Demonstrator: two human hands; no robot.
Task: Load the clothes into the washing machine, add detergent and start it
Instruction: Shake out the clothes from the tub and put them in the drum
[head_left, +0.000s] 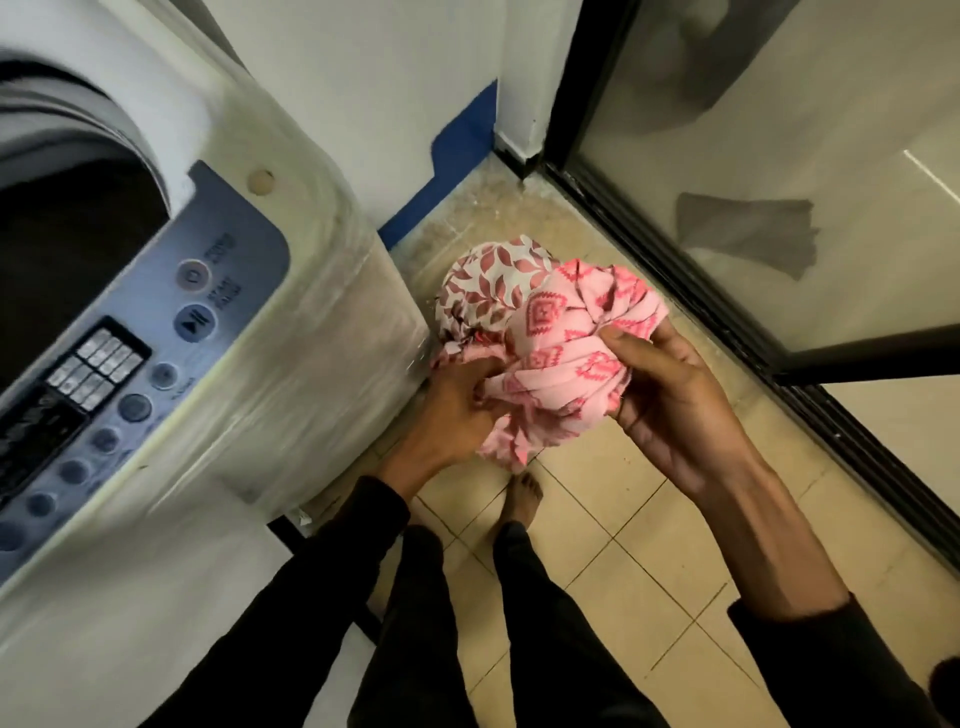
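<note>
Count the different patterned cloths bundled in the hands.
2. A pink cloth with a zigzag diamond print is gripped by the left hand and right hand; a white cloth with red leaves sits behind it, washer side. More may be hidden inside.

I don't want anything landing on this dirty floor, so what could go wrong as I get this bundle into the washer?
1. The left hand and right hand hold the bundle over the floor, beside the washer, not above its tub. A loose piece could drop.
2. A tail hangs under the bundle and may snag on the washer's corner.
3. A sleeve might brush the buttons in passing.
</note>
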